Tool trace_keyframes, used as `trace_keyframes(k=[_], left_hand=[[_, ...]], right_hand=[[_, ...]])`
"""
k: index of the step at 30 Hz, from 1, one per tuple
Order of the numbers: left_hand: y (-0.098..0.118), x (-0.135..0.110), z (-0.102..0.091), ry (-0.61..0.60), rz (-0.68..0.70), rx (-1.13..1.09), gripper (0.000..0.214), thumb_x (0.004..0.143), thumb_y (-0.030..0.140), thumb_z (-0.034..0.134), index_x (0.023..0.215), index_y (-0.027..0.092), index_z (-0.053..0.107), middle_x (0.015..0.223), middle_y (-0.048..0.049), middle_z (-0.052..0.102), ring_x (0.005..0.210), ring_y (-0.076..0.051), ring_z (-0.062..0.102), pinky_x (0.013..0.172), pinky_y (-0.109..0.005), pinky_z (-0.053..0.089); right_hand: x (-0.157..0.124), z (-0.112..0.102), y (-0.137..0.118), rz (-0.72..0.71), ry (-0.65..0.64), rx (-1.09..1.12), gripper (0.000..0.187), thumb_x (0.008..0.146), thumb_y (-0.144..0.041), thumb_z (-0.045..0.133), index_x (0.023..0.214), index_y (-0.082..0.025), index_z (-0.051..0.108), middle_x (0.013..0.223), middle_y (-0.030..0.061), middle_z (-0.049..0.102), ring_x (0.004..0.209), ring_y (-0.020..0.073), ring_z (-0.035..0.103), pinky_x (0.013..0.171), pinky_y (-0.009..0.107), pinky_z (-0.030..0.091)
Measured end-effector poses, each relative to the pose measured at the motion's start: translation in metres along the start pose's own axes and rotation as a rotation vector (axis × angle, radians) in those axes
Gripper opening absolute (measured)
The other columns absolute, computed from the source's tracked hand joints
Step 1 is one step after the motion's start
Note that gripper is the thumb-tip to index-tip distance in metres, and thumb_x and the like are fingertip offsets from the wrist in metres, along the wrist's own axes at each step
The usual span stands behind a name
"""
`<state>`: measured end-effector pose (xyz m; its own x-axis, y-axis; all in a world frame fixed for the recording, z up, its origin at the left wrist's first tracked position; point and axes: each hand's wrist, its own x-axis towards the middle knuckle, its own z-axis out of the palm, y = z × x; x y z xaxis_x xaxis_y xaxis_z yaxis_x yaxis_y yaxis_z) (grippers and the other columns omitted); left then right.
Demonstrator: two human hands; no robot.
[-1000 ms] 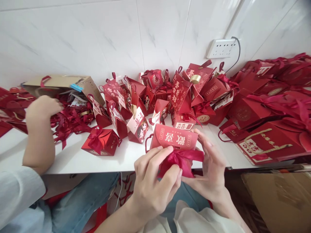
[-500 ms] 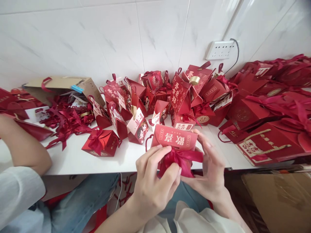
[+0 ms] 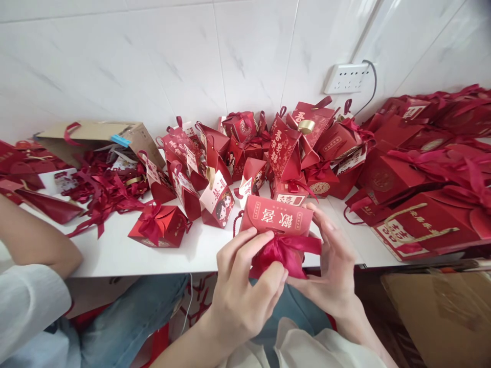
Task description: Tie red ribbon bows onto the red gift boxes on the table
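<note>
Both my hands hold a red gift box (image 3: pixel 276 214) with pale printed characters, just over the table's front edge. A dark red ribbon bow (image 3: pixel 289 253) lies across its near side. My left hand (image 3: pixel 245 286) is closed on the box and bow, fingertips on the ribbon by the flap and thumb pressed on the bow. My right hand (image 3: pixel 333 260) wraps the box's right side, fingers behind it and thumb below; part of its grip is hidden. A twisted cord handle (image 3: pixel 237 223) sticks out at the box's left. Nearby on the table sits another red box with a bow (image 3: pixel 159 226).
Several upright red boxes (image 3: pixel 218 202) crowd the white table (image 3: pixel 111 258) near the tiled wall. Larger red boxes (image 3: pixel 437 220) are piled right. An open cardboard carton (image 3: pixel 148 145) and heaped ribbons (image 3: pixel 107 186) lie left. A co-worker's arm (image 3: pixel 38 237) rests at far left.
My hands and the held box stay almost in place, with a slight shift to the right. My left fingers and thumb have moved a little on the bow.
</note>
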<state>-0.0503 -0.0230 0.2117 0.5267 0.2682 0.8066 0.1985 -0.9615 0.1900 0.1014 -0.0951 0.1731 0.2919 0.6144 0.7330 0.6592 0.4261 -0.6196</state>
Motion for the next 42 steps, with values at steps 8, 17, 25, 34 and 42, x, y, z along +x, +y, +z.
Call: trace_keyframes(k=[8, 17, 25, 34, 42], left_hand=[[-0.002, 0.0, 0.0, 0.025, -0.031, -0.027, 0.012, 0.083, 0.005, 0.054, 0.089, 0.014, 0.058, 0.099, -0.0097, 0.049, 0.109, -0.026, 0.051, 0.089, -0.041, 0.05], [-0.004, -0.002, 0.002, 0.016, -0.038, -0.028, 0.011, 0.083, 0.007, 0.054, 0.09, 0.014, 0.059, 0.094, -0.0074, 0.046, 0.108, -0.024, 0.051, 0.091, -0.039, 0.051], [-0.004, 0.0, 0.001, 0.009, 0.001, -0.059, 0.006, 0.085, 0.008, 0.052, 0.089, 0.013, 0.055, 0.115, -0.015, 0.052, 0.119, -0.029, 0.049, 0.093, -0.045, 0.05], [-0.006, 0.001, -0.006, 0.175, 0.059, -0.231, 0.01, 0.09, 0.013, 0.051, 0.082, 0.013, 0.057, 0.082, -0.0029, 0.058, 0.094, -0.017, 0.06, 0.087, -0.039, 0.054], [0.014, 0.003, 0.007, 0.317, 0.03, -0.135, 0.02, 0.088, 0.016, 0.059, 0.069, 0.018, 0.064, 0.066, 0.0046, 0.068, 0.069, -0.009, 0.056, 0.094, -0.034, 0.038]], right_hand=[[-0.001, 0.002, -0.001, 0.007, -0.006, 0.021, 0.095, 0.068, -0.015, 0.079, 0.145, -0.035, 0.026, 0.15, 0.0116, 0.033, 0.137, 0.0343, 0.035, 0.098, 0.06, 0.046], [-0.003, 0.0, 0.002, 0.002, -0.015, 0.014, 0.094, 0.07, -0.016, 0.078, 0.146, -0.034, 0.025, 0.15, 0.0118, 0.033, 0.136, 0.0346, 0.036, 0.096, 0.059, 0.048], [0.0, 0.0, 0.002, -0.018, -0.009, 0.011, 0.094, 0.07, -0.016, 0.078, 0.146, -0.033, 0.026, 0.15, 0.0118, 0.033, 0.137, 0.0341, 0.035, 0.099, 0.06, 0.046], [0.002, -0.002, 0.003, -0.063, 0.015, -0.012, 0.094, 0.069, -0.02, 0.08, 0.146, -0.029, 0.027, 0.15, 0.0118, 0.034, 0.137, 0.0338, 0.035, 0.104, 0.059, 0.041], [-0.001, 0.001, -0.01, -0.032, 0.052, 0.05, 0.093, 0.069, -0.022, 0.08, 0.145, -0.03, 0.028, 0.151, 0.0091, 0.033, 0.136, 0.0335, 0.037, 0.106, 0.06, 0.038]])
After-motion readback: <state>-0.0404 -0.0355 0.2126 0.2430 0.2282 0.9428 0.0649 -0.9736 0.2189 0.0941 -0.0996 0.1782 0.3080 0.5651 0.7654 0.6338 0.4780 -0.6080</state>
